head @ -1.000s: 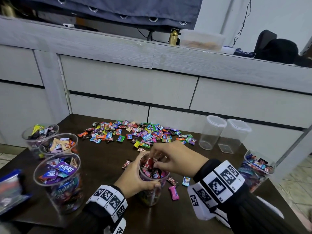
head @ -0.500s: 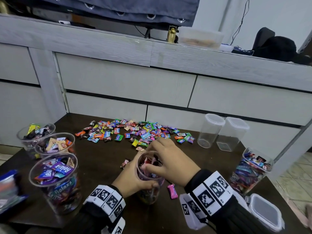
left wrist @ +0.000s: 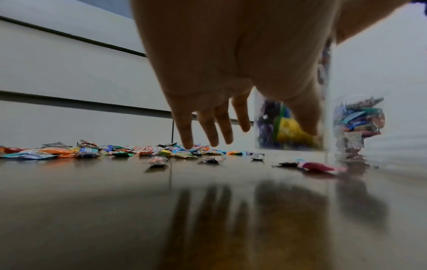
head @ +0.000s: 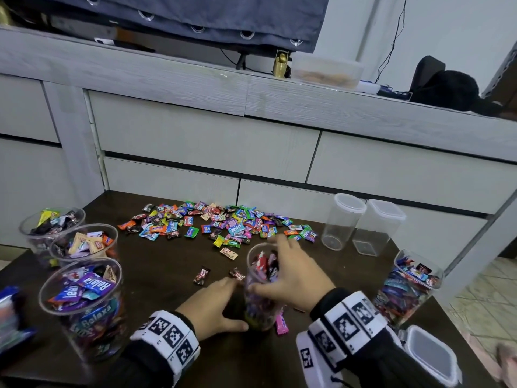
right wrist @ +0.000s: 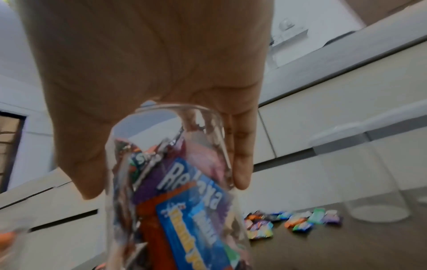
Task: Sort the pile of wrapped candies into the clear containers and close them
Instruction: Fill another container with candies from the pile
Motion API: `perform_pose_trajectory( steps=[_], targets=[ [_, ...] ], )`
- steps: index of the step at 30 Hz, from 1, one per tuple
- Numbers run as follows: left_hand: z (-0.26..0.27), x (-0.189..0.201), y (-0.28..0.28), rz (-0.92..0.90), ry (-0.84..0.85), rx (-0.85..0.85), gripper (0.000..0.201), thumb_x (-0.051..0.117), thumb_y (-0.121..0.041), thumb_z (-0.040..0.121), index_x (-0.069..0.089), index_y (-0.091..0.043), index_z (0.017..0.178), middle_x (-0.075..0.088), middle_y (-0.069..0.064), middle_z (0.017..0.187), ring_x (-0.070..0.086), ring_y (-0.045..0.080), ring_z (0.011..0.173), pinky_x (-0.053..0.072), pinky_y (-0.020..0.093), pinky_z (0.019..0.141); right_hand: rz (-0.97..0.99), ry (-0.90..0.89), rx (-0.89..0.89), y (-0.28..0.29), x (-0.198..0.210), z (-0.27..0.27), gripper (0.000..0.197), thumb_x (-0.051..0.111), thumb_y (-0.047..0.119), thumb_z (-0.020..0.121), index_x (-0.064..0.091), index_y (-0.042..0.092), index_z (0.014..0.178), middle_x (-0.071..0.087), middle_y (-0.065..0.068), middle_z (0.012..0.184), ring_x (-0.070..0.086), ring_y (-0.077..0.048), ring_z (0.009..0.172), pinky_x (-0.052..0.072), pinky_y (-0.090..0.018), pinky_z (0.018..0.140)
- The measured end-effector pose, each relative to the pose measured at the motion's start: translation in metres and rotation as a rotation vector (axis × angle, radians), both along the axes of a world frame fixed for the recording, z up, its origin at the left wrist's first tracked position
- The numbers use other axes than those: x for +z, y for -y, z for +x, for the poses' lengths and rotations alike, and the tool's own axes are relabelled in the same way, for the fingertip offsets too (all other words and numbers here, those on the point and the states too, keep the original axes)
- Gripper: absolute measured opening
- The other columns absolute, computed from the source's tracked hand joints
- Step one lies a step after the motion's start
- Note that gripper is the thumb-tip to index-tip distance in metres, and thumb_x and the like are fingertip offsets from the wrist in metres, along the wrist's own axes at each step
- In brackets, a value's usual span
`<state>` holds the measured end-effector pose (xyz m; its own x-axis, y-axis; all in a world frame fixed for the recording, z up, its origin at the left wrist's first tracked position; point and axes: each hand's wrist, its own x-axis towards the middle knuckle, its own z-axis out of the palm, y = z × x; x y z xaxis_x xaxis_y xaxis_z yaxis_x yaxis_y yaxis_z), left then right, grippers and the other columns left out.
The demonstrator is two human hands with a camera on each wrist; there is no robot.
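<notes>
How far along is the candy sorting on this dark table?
Partly done. Three round clear containers at the left and a square clear container at the right already hold wrapped candies, all uncovered. In hand: the right hand grips the round clear container in the middle; the left hand is open beside it. Left: the colourful candy pile, two empty lidded containers, and closing everything.

Dim, even indoor light; glossy table (left wrist: 138, 210) mirrors finger shadows; wrist views motion-blurred, edges warped.
</notes>
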<state>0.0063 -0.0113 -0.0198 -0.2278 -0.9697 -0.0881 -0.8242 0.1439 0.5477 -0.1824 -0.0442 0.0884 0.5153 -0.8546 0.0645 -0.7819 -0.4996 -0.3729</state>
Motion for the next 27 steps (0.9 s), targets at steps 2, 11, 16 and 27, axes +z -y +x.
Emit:
perform_pose_trajectory(
  steps=[2, 11, 16, 27],
  targets=[
    [-0.008, -0.001, 0.000, 0.026, 0.176, 0.016, 0.072, 0.063, -0.061, 0.082, 0.037, -0.029, 0.141, 0.041, -0.009, 0.143, 0.040, 0.010, 0.133, 0.037, 0.033, 0.109, -0.026, -0.001, -0.082, 0.019, 0.012, -0.019, 0.090, 0.075, 0.060, 0.062, 0.033, 0.023, 0.133, 0.045, -0.003, 0.125, 0.053, -0.022, 0.112, 0.046, -0.033, 0.096],
    [-0.023, -0.010, 0.003, 0.127, 0.342, -0.008, 0.073, 0.064, -0.062, 0.081, 0.035, -0.035, 0.142, 0.019, -0.006, 0.156, 0.024, 0.015, 0.143, 0.030, 0.036, 0.112, -0.010, -0.324, -0.356, 0.114, 0.037, -0.110, 0.084, 0.084, 0.045, 0.060, 0.041, 0.016, 0.125, 0.051, -0.010, 0.124, 0.052, -0.026, 0.111, 0.048, -0.036, 0.092],
    [-0.023, -0.009, 0.004, 0.132, 0.357, -0.024, 0.072, 0.061, -0.065, 0.080, 0.033, -0.038, 0.141, 0.019, -0.008, 0.154, 0.025, 0.013, 0.141, 0.031, 0.035, 0.111, -0.040, -0.456, -0.487, 0.146, 0.015, -0.129, 0.091, 0.085, 0.046, 0.059, 0.037, 0.008, 0.126, 0.048, -0.015, 0.126, 0.050, -0.029, 0.115, 0.047, -0.039, 0.094],
    [-0.024, -0.007, 0.004, 0.106, 0.370, -0.007, 0.072, 0.061, -0.067, 0.079, 0.033, -0.039, 0.140, 0.022, -0.009, 0.151, 0.026, 0.013, 0.139, 0.029, 0.035, 0.110, -0.022, -0.528, -0.553, 0.162, 0.004, -0.148, 0.060, 0.081, 0.038, 0.068, 0.045, 0.013, 0.108, 0.060, -0.012, 0.117, 0.062, -0.030, 0.102, 0.053, -0.037, 0.078]
  ],
)
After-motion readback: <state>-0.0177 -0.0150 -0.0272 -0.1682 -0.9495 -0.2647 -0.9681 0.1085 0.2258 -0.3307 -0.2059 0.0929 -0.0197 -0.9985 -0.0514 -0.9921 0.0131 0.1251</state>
